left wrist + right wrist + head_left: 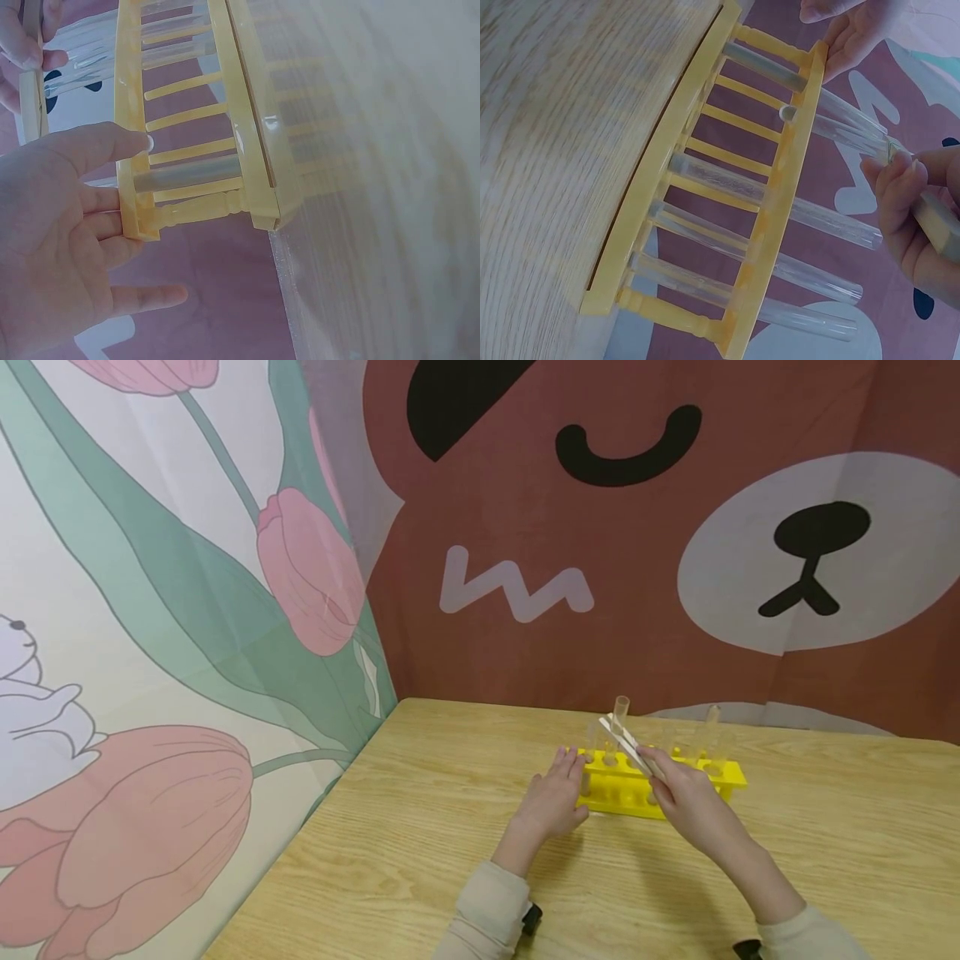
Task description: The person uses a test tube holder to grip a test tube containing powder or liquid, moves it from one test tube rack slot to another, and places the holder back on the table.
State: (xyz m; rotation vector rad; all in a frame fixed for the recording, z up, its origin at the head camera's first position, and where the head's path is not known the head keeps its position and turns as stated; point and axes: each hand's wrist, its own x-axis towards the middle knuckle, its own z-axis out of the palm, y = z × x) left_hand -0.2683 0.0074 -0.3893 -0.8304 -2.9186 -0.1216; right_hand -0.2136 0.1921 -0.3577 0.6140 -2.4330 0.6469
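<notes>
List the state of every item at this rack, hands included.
Yellow rack: upright on the table
Wooden clamp: slanted, its tips at one tube
Clamped tube: partly out, its bottom end above the rack's base
Other tubes: standing in the rack
Left hand: gripping the rack's end
Right hand: holding the clamp

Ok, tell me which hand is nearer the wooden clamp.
Right. The right hand grips the wooden clamp; the left hand holds the left end of the yellow rack, apart from the clamp.
</notes>
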